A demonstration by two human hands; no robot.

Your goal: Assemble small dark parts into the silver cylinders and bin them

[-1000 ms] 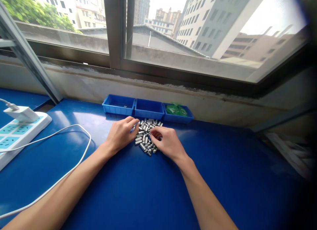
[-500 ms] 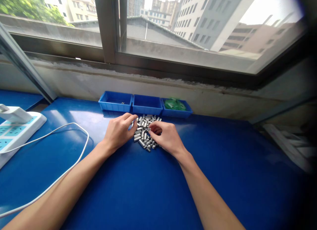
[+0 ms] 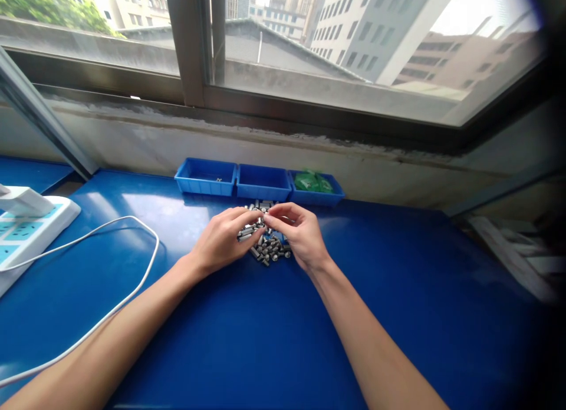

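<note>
A pile of small silver metal pieces, short hex-shaped and cylindrical ones, lies on the blue table, partly hidden behind my hands. My right hand is over the pile's right side, its thumb and forefinger pinched together on a small metal piece whose exact kind is too small to tell. My left hand is over the left side, thumb and fingers apart and curved around part of the pile. Its forefinger tip reaches the right hand's pinch; whether it touches the piece is unclear.
Three blue bins stand along the wall: the left bin with a few small pieces, the middle bin, and the right one with a green plastic bag. A white power strip and white cable are on the left.
My left hand has moved right, bringing its fingertips up to my right hand. The right fingertips have risen slightly from the pile, with a small piece between them.
</note>
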